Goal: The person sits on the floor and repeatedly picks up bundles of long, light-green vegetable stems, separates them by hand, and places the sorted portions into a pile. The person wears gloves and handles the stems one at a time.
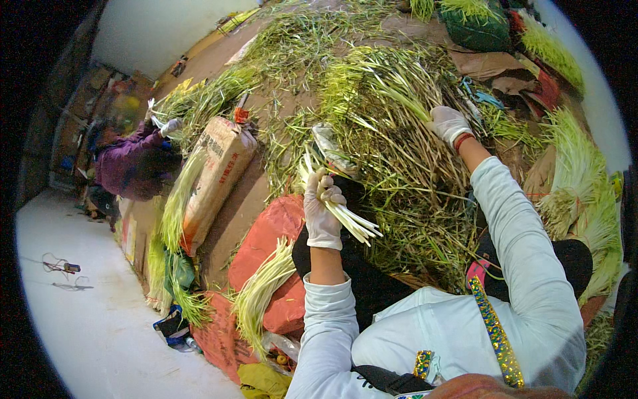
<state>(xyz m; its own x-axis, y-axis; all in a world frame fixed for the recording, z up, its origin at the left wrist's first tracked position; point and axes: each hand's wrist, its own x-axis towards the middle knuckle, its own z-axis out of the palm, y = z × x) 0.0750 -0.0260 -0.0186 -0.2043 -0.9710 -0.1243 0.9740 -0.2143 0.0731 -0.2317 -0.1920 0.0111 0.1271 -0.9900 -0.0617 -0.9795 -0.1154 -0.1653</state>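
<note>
My left hand [324, 204], in a white glove, is closed around a small bunch of pale leafy stalks [356, 223] that look like garlic chives. Their white ends point down to the right. To the upper right, my right hand [447, 122], also gloved, grips a few green stalks [411, 99] at the edge of a big heap. That heap [398, 164] of green leaves and dry brown straw lies before me, between and beyond my knees. A sorted bundle of pale stalks [264, 294] rests on a red sack [271, 224] left of my left forearm.
At left, a co-worker in a purple top [132, 162] handles similar greens. Between us stands a long printed sack [217, 179] with stalks draped along it. Tied bundles [573, 174] line the right side. A dark green sack [473, 27] sits far right; loose leaves cover the brown ground.
</note>
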